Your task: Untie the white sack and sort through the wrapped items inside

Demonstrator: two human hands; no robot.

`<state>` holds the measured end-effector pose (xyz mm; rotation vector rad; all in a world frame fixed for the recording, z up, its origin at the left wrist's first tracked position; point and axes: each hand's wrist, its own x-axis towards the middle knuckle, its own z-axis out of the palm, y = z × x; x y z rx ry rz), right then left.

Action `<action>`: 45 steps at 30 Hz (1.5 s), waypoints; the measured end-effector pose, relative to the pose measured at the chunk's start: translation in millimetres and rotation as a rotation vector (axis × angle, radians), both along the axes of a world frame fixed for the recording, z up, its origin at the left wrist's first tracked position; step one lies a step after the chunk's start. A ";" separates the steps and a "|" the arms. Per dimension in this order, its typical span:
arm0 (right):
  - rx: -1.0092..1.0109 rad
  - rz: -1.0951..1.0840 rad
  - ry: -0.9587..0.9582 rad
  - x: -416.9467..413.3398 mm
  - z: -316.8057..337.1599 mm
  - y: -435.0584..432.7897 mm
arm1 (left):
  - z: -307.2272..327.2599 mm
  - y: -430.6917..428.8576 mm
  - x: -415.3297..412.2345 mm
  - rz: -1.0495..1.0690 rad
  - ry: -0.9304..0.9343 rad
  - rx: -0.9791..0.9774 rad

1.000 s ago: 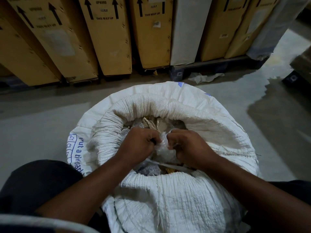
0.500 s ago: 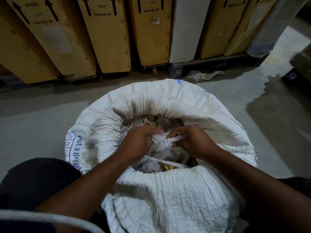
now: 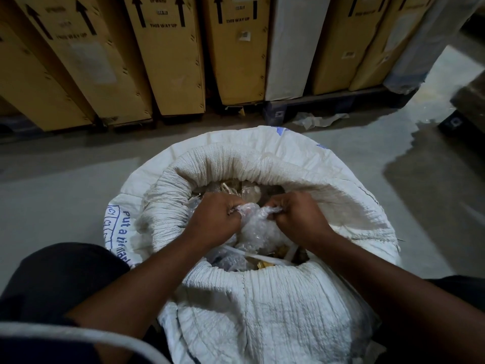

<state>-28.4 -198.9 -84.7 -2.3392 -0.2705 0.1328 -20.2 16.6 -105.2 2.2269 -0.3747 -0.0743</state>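
Note:
The white woven sack (image 3: 275, 306) stands open on the floor between my knees, its mouth rolled down into a thick rim. Inside lie several items wrapped in clear plastic and bubble wrap. A bubble-wrapped bundle (image 3: 256, 227) sits at the middle of the opening. My left hand (image 3: 215, 219) grips its crumpled plastic on the left side, fingers curled. My right hand (image 3: 299, 216) grips the plastic on the right side. The bundle's contents are hidden by the wrap.
Tall cardboard boxes (image 3: 168, 56) marked "THIS WAY UP" stand on pallets along the back. A scrap of crumpled plastic (image 3: 319, 120) lies on the grey concrete floor behind the sack. A dark wet patch (image 3: 433, 185) spreads at the right.
My hands have shifted slightly apart on the bubble-wrapped bundle and lifted it a little higher in the sack's mouth, stretching the plastic between them.

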 end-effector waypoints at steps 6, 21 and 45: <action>-0.122 0.038 0.112 11.7 2.0 -14.9 | 19.4 9.6 -0.4 -0.031 -0.011 0.232; -0.255 0.092 0.026 -6.3 12.9 -4.3 | 15.5 28.0 -0.9 0.108 0.058 0.530; -0.343 0.243 -0.231 -2.9 57.0 1.5 | 72.6 11.9 -15.8 0.148 -0.384 0.536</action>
